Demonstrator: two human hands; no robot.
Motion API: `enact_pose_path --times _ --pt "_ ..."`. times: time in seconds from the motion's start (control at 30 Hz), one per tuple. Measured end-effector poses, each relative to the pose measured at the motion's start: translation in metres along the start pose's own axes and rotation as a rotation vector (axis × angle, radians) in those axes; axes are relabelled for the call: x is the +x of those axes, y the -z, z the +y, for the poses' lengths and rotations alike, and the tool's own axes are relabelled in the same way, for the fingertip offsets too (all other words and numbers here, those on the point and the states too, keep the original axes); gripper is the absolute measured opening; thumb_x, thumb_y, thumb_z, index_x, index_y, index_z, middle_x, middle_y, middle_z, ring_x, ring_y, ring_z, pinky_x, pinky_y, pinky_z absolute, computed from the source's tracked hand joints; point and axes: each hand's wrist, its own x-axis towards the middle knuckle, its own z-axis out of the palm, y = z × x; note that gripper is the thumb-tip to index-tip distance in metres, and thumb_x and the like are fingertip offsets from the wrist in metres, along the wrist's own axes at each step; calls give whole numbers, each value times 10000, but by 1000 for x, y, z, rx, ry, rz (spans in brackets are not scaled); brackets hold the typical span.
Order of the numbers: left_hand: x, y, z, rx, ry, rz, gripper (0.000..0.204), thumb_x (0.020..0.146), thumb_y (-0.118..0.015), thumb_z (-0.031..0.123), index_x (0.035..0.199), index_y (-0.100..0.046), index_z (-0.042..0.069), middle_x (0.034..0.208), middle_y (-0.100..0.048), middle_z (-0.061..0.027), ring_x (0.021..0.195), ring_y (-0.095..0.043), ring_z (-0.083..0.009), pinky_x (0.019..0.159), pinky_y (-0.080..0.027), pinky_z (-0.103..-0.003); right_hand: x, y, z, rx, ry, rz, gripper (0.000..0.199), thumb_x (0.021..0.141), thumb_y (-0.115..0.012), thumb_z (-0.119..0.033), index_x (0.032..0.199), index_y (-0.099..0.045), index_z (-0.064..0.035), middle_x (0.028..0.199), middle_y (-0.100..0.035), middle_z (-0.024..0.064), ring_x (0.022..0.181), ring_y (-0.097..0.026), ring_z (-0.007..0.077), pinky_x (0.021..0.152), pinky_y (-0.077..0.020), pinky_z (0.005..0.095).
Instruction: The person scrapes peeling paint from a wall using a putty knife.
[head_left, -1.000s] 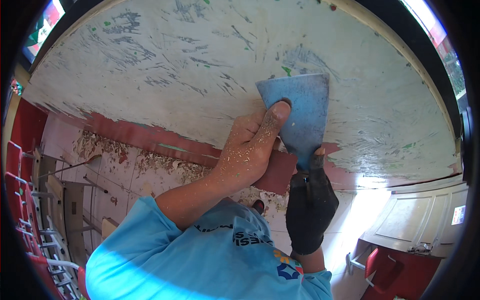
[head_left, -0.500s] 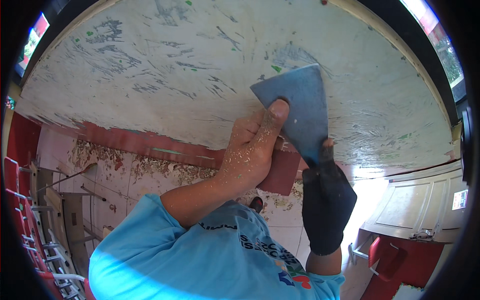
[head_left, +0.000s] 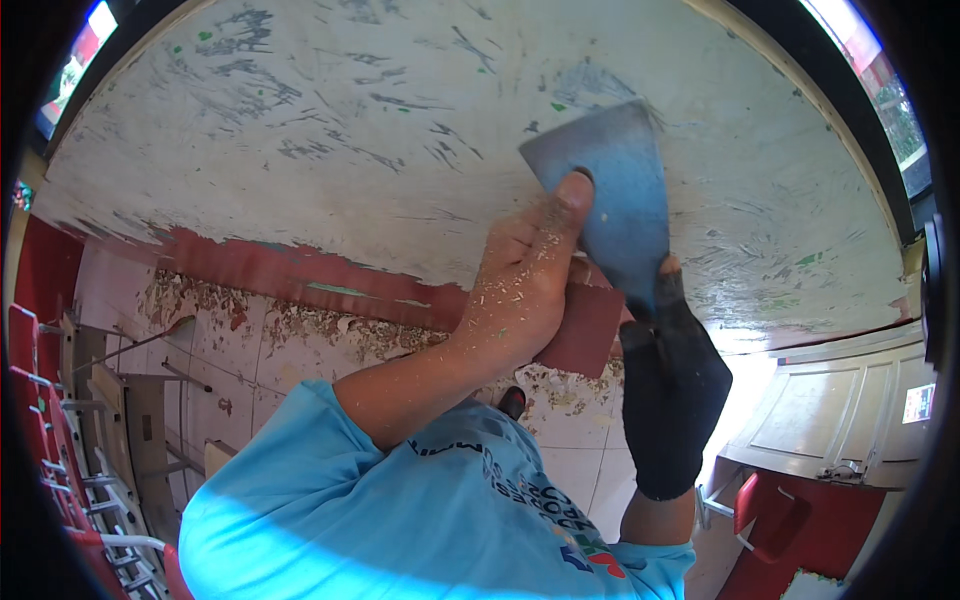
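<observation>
The scraper blade (head_left: 605, 195) has slid further up the scraped board (head_left: 330, 150), your left hand (head_left: 525, 285) and gloved right hand (head_left: 670, 390) both closed tight on it, leaving bare surface below your grip.

Bare scraped board (head_left: 330, 150) lies open left of the scraper (head_left: 610, 200); red edge (head_left: 300, 270) bounds it below.

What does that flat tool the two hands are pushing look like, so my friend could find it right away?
Find the big scraped whitish panel filling the top of the picture. Against its right half lies the scraper, a wide, flat grey-blue blade, with the bare left hand pressing a thumb on it and the black-gloved right hand below. It is the only smooth blue-grey thing there.
</observation>
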Motion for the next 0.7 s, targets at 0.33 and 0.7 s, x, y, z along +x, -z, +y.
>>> enact_pose_path --times 0.33,0.7 --pt "7 -1 -3 49 -134 45 541 867 -421 522 761 -545 7 668 -551 -55 529 -514 -95 479 -429 -215 4 -4 -3 94 -46 40 463 741 -623 11 1182 -527 -95 736 -587 111 598 -548 175 550 -446 277" --pt "4 10 1 49 -188 35 480 890 -419 475 827 -583 28 683 -545 -16 553 -480 -58 527 -405 -194 10 -10 -13 30 -5 0 509 752 -620 -10 1234 -490 -111 749 -594 101 601 -554 174 564 -454 282"
